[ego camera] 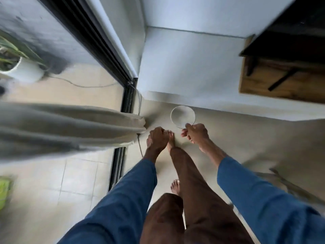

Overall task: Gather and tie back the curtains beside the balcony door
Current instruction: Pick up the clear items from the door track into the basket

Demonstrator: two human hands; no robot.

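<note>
A pale grey curtain hangs in thick folds at the left, its hem reaching the balcony door's black frame. My left hand is curled into a fist just right of the curtain's hem, beside a thin dark cord that dangles below the fabric; whether it grips the cord I cannot make out. My right hand holds a thin white ring-shaped tieback by its lower edge, above the floor.
A white wall corner stands ahead. A wooden shelf with black brackets juts from the wall at upper right. Outside on the balcony are a potted plant and a loose cable. My bare feet stand on beige floor.
</note>
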